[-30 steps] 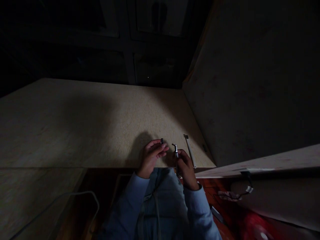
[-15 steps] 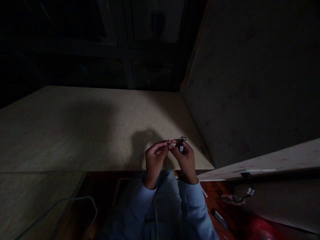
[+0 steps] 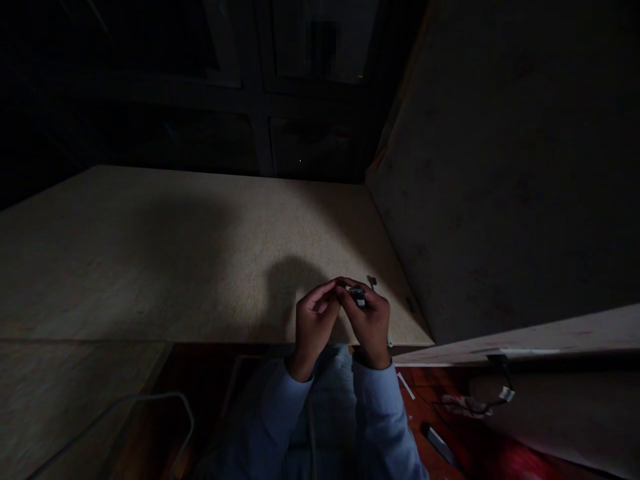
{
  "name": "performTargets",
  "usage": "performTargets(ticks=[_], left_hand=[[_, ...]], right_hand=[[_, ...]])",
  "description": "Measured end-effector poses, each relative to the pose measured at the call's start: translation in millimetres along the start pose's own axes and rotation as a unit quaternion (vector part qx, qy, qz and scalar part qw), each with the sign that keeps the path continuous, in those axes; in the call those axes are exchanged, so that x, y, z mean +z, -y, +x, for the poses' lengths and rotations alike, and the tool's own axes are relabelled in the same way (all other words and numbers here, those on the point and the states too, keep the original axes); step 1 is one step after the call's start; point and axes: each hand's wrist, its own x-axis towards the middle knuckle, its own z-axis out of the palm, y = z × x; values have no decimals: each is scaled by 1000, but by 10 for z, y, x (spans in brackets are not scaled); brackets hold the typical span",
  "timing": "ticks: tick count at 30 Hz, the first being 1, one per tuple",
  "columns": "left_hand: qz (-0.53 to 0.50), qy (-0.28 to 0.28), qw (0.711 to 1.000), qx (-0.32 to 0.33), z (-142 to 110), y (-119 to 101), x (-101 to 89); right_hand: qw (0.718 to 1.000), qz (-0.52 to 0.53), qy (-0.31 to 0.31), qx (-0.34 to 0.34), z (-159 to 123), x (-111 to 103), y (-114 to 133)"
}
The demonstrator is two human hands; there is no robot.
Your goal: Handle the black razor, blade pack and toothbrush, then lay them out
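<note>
Both hands meet over the near edge of the pale tabletop (image 3: pixel 240 267). My right hand (image 3: pixel 369 325) is closed around a small black and silver object (image 3: pixel 357 293) with a white patch on its lower part. Its exact kind is too small and dark to make out. My left hand (image 3: pixel 315 327) has its thumb and fingers pinched together, touching the right fingertips. Whatever the pinch holds is hidden. Just beyond the right hand, a small dark piece (image 3: pixel 372 281) lies on the tabletop.
A patterned panel (image 3: pixel 500 200) rises along the right side. Near its base lies a small dark strip (image 3: pixel 411 304). On the reddish floor are a dark and grey oblong thing (image 3: pixel 440 441) and a white strip (image 3: pixel 406 385). A grey cable (image 3: pixel 150 397) curves at lower left.
The black and silver object has tipped lower into my right hand. Fingertips of both hands have come closer together, hiding the dark bit between them. The view has shifted slightly.
</note>
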Motion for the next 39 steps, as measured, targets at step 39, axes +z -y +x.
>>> performTargets(ticks=[39], left_hand=[[-365,157,906,-145,108,-295,-294]], right_hand=[[997,33,58,-27,-16,-57,303]])
